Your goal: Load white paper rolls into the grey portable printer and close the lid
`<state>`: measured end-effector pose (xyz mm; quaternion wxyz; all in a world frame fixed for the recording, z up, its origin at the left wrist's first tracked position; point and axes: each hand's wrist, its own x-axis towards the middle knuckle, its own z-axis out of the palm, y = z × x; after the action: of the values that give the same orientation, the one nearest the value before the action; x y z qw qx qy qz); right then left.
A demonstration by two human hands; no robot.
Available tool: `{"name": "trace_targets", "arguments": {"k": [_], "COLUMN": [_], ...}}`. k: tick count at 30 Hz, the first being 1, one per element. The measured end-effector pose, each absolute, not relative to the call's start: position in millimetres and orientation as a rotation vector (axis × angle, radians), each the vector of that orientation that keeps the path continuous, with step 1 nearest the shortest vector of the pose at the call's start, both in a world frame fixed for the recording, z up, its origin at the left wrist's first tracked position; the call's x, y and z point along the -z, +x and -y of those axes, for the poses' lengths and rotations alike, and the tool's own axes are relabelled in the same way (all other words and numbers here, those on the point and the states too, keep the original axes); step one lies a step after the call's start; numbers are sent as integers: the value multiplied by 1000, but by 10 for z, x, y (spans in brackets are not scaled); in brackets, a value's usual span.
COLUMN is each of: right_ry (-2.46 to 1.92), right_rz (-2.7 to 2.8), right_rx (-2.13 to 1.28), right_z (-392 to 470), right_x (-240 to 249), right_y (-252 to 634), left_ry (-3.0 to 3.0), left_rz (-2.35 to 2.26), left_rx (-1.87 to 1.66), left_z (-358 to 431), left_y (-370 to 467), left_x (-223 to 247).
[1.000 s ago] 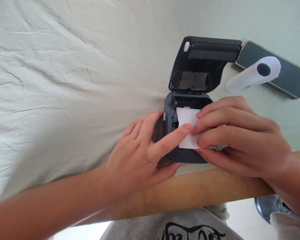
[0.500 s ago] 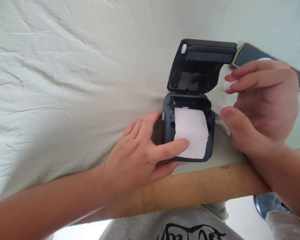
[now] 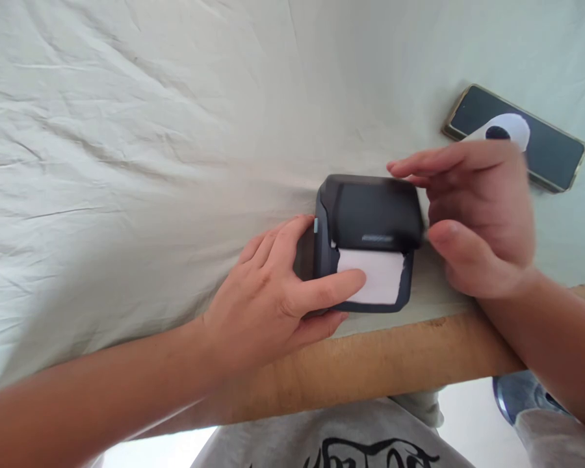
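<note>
- The left hand point(image 3: 258, 292) has its grip spread, thumb and fingers apart; its index finger lies on the white paper point(image 3: 383, 260), its thumb lies by the near edge of the dark device point(image 3: 324, 260), and its other fingers reach the left side.
- The right hand point(image 3: 482, 221) is blurred, its grip open, with the thumb well apart from the fingers; it hangs at the right of the black lid point(image 3: 375, 211), fingertips by the far edge, thumb by the right edge. Whether it touches the lid cannot be told.
- The lid covers the far part of the device, and the paper shows from under its near edge.
- The device sits on the surface point(image 3: 175, 162), near the person and right of the left hand; a pale tab point(image 3: 316, 225) shows on its left side.
- Far right, a white roll point(image 3: 517, 130) with a dark end overlaps the phone point(image 3: 550, 153) in view, partly hidden by the right hand.
- A pale wrinkled cloth point(image 3: 141, 97) covers the surface, with a bare wooden edge point(image 3: 370, 364) on the near side.
- Nearer still is the person's grey shirt point(image 3: 283, 442) with black lettering.
</note>
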<state>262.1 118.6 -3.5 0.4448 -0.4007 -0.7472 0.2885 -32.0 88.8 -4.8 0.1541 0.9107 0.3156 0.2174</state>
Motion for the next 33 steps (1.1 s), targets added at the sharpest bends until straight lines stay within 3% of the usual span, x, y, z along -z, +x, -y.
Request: {"name": "trace_targets", "arguments": {"k": [33], "right_ry": [-990], "right_rz": [1981], "right_rx": [-781], "right_z": [-1198], "right_x": [49], "right_y": [2653], "left_ry": [2796], "left_rz": [-1047], "left_rx": [-577], "left_z": [-860], "left_y": [-221], "left_x": [48]}}
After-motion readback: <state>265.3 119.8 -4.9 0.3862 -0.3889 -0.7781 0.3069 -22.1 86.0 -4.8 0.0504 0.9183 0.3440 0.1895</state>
